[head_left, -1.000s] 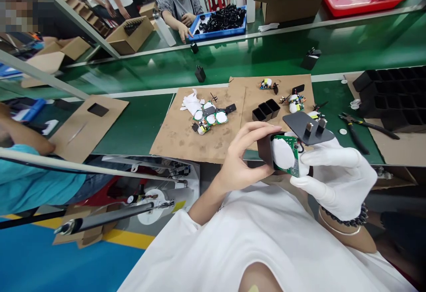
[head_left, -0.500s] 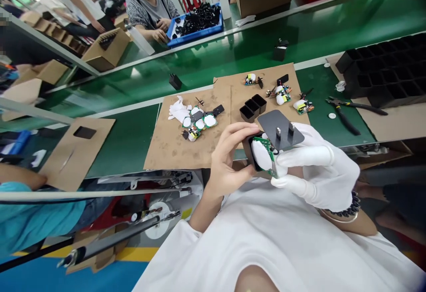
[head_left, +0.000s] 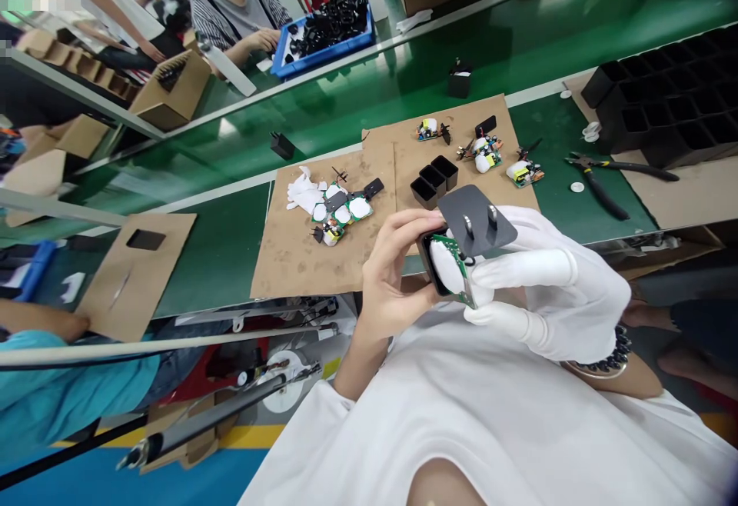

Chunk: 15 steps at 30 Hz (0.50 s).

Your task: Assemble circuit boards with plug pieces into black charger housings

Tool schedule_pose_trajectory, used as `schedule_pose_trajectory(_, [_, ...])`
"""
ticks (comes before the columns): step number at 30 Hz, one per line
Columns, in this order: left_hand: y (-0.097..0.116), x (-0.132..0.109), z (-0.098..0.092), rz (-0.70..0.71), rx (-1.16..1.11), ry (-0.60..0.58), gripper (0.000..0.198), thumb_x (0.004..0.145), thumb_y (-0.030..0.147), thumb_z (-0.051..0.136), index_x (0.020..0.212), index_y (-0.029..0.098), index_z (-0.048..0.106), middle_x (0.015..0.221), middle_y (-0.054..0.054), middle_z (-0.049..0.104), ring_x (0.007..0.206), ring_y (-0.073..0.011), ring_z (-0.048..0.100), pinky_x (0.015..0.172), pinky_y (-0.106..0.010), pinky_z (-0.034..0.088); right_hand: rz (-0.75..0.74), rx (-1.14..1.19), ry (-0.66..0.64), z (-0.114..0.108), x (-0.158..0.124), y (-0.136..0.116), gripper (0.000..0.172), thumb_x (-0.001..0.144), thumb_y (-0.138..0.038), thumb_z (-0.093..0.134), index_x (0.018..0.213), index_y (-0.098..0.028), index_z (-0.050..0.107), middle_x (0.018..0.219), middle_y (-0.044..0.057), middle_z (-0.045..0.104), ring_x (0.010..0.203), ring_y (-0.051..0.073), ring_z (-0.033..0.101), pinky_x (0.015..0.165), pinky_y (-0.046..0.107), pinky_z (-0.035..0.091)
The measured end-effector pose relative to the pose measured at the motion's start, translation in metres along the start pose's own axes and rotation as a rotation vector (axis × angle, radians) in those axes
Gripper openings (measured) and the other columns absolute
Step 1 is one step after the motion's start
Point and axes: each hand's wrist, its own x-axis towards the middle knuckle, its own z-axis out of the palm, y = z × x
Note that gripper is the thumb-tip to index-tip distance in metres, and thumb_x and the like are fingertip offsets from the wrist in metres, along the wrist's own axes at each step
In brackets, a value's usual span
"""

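Observation:
My bare left hand [head_left: 397, 275] is closed around a black plastic case [head_left: 430, 260], its open side turned to the right. My right hand [head_left: 547, 283], in a white glove, pinches a green circuit board [head_left: 460, 248] with a white round pad on it. The board sits partly inside the case's opening. Above it tilts a black plug cover [head_left: 476, 218] with two metal prongs, in front of the gloved fingers. Beyond my hands, several black empty cases [head_left: 433, 181] stand in a row on cardboard. Circuit boards with white pads [head_left: 343, 210] lie to the left.
Pliers [head_left: 600, 175] with black handles lie at the right beside a block of black cases [head_left: 669, 98]. More boards [head_left: 484, 154] rest on the cardboard [head_left: 288, 264]. A green conveyor [head_left: 357, 106] carries black plug units. Across it, a person sits by a blue tray [head_left: 323, 60].
The board appears slightly deeper in the case, with both hands still gripping. My view has shifted a little; the plug units on the conveyor appear farther left.

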Motion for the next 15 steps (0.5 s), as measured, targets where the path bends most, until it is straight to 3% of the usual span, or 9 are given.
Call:
schedule_pose_trajectory(6, [-0.0037,0.0018,0.0007,0.008,-0.014,0.005,0.060,0.076,0.055,0.076,0.128,0.031,0.060,0.126,-0.006,0.061,0.120,-0.0247,0.057,0.104,-0.038,0.047,0.042,-0.004,0.042,0.0013,-0.0014,0.0001,0.031,0.074,-0.008,0.078,0.099,-0.019,0.062,0.106,0.007,0.072,0.109,0.022,0.065,0.096,0.044,0.053])
schedule_pose_trajectory(15, [-0.0045,0.0012,0.0008,0.024,0.003,0.015,0.057,0.077,0.051,0.076,0.127,0.029,0.060,0.125,-0.006,0.061,0.120,-0.0239,0.058,0.103,-0.036,0.048,0.056,-0.046,0.038,0.0051,-0.0074,0.0053,0.027,0.078,-0.013,0.076,0.099,-0.022,0.062,0.110,0.005,0.071,0.110,0.024,0.065,0.095,0.048,0.054])
